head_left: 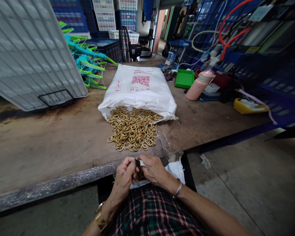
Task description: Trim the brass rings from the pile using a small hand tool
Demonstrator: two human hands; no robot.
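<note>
Both hands meet just past the table's front edge, above my lap. My left hand (125, 172) is closed, and a bit of gold-coloured metal, seemingly a brass ring, shows at its fingertips. My right hand (154, 167) pinches a small dark and whitish piece (140, 163) against the left fingers; its exact kind is unclear. Right in front lies a heap of brass rings (134, 129), spilling from the mouth of a white woven sack (142, 93) with red print. Below the hands, more rings (140, 176) are partly hidden in a pale bag or container on my lap.
A large white plastic crate (36, 49) stands tilted at left, beside teal and green plastic parts (88, 60). To the right are a green tray (184, 78), a pink bottle (199, 87) and a yellow dish (250, 106). A black fan (127, 46) stands behind.
</note>
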